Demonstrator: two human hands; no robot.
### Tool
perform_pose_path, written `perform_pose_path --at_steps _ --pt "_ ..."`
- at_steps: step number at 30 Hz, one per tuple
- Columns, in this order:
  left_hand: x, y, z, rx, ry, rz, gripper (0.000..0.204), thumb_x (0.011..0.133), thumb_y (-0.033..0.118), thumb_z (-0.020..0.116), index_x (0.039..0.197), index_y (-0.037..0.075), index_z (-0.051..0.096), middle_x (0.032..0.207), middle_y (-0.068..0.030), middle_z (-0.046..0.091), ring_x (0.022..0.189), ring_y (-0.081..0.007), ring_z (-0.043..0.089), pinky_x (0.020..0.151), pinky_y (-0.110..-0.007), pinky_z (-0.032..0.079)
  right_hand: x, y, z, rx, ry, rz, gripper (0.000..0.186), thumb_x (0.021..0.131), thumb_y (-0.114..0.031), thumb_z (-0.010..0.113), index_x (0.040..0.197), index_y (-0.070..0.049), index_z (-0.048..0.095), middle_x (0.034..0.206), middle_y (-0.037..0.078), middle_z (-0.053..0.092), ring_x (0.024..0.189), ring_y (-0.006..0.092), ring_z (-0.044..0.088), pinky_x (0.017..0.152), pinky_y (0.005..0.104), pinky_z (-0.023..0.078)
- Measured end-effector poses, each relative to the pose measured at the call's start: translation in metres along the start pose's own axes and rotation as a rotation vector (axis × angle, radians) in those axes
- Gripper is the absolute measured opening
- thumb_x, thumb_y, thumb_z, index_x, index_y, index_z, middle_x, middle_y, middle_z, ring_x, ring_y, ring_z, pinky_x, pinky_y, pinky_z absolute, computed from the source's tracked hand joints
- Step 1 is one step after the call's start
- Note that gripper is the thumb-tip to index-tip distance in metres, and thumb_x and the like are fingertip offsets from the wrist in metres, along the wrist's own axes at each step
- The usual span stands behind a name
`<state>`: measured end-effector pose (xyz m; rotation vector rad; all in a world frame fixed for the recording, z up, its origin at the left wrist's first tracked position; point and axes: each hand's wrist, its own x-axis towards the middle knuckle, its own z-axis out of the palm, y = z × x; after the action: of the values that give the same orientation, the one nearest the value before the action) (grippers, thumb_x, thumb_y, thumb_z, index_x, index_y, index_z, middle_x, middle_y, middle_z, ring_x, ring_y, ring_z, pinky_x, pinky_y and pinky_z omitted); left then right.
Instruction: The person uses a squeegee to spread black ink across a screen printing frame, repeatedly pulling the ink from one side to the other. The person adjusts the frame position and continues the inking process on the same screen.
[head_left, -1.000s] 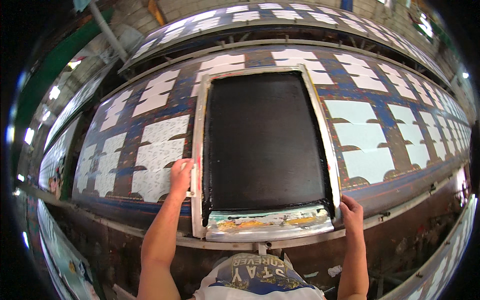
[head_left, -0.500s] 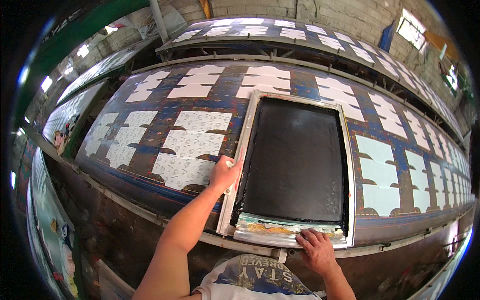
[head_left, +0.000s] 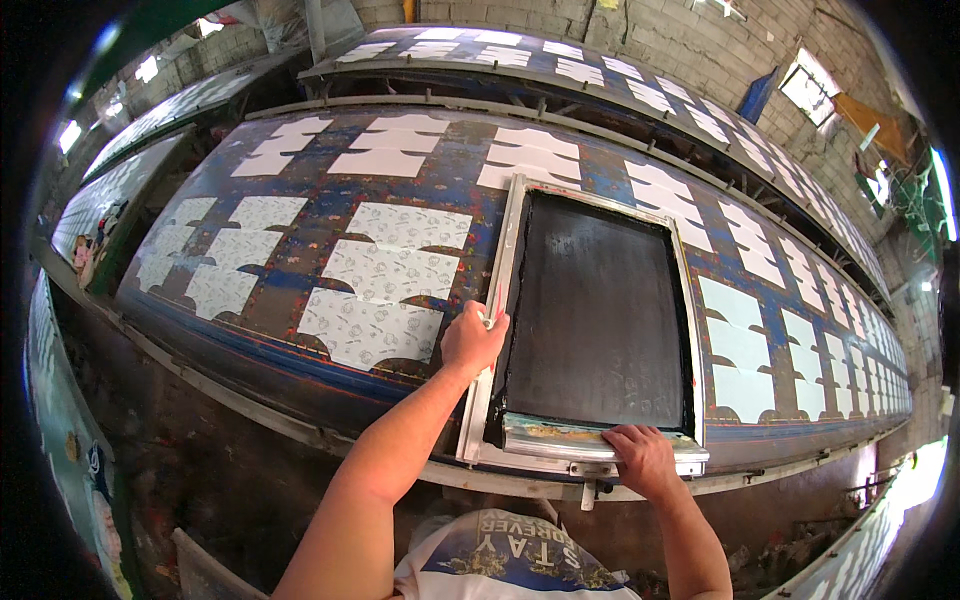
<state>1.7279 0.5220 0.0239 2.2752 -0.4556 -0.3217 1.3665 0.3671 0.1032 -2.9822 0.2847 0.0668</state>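
My left hand (head_left: 472, 340) is closed on a white handle (head_left: 489, 316) at the left side of a metal screen frame (head_left: 484, 399), whose screen (head_left: 590, 310) is dark, with black ink along its edges. My right hand (head_left: 643, 455) has its fingers curled over a metal squeegee bar (head_left: 552, 437), streaked with colour, at the frame's near end. The frame lies on a long, paint-spotted printing table (head_left: 480, 220). Cut fabric pieces are laid there in rows: patterned white ones (head_left: 370, 325) left of the frame, pale plain ones (head_left: 736, 355) to its right.
A rail (head_left: 260, 405) runs along the table's near edge. Further long tables (head_left: 150, 120) with laid pieces stand behind and to the left, beside a block wall (head_left: 660, 30) with a window (head_left: 808, 85). Another table (head_left: 70, 430) shows at the lower left rim.
My right hand has moved from the frame's right side onto the squeegee bar at its near end. The view has shifted, so the frame appears further right. My left hand stays on the handle.
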Motion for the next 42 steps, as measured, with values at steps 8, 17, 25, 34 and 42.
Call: perform_pose_path --at_steps 8,17,25,34,42 --pt "0.002 0.0 -0.001 -0.031 -0.031 -0.034 0.057 0.105 0.055 0.066 0.13 0.004 0.066 0.118 -0.0271 0.078 0.112 -0.0458 0.075 0.097 -0.055 0.058 0.06 0.055 -0.045 0.19 -0.535 0.117 0.033 0.09 -0.027 0.085 0.119 -0.012 0.08 0.108 0.016 0.081 0.101 0.0378 0.078 0.09 0.05 0.061" --pt "0.0 0.007 0.002 0.014 0.018 -0.078 0.056 0.105 0.057 0.066 0.124 0.004 0.067 0.111 -0.0284 0.078 0.109 -0.0486 0.075 0.094 -0.057 0.057 0.212 0.155 -0.058 0.031 -0.372 0.085 0.034 0.087 -0.031 0.084 0.113 -0.01 0.079 0.101 0.021 0.08 0.102 0.0428 0.077 0.09 0.0529 0.061" --pt "-0.002 0.013 0.005 0.06 0.094 -0.037 0.045 0.103 0.044 0.078 0.12 0.004 0.068 0.092 -0.0203 0.077 0.084 -0.0363 0.076 0.076 -0.049 0.058 0.376 0.246 -0.042 -0.035 -0.023 0.1 0.036 0.085 -0.024 0.087 0.118 -0.014 0.078 0.106 0.017 0.08 0.107 0.0429 0.075 0.09 0.0557 0.06" --pt "-0.002 0.016 0.01 0.06 0.091 -0.085 0.048 0.098 0.049 0.082 0.116 0.007 0.067 0.083 -0.0152 0.075 0.076 -0.0352 0.075 0.071 -0.049 0.058 0.481 0.311 -0.009 -0.083 0.178 0.12 0.04 0.09 -0.021 0.078 0.13 -0.016 0.076 0.122 0.019 0.078 0.117 0.0431 0.074 0.099 0.056 0.06" --pt "-0.001 0.016 0.012 0.117 0.112 -0.015 0.041 0.098 0.039 0.085 0.115 0.007 0.066 0.081 -0.0114 0.073 0.069 -0.028 0.071 0.066 -0.044 0.057 0.489 0.326 -0.01 -0.113 0.101 0.022 0.038 0.082 -0.013 0.07 0.119 -0.013 0.079 0.118 0.021 0.079 0.115 0.0426 0.075 0.103 0.055 0.06"
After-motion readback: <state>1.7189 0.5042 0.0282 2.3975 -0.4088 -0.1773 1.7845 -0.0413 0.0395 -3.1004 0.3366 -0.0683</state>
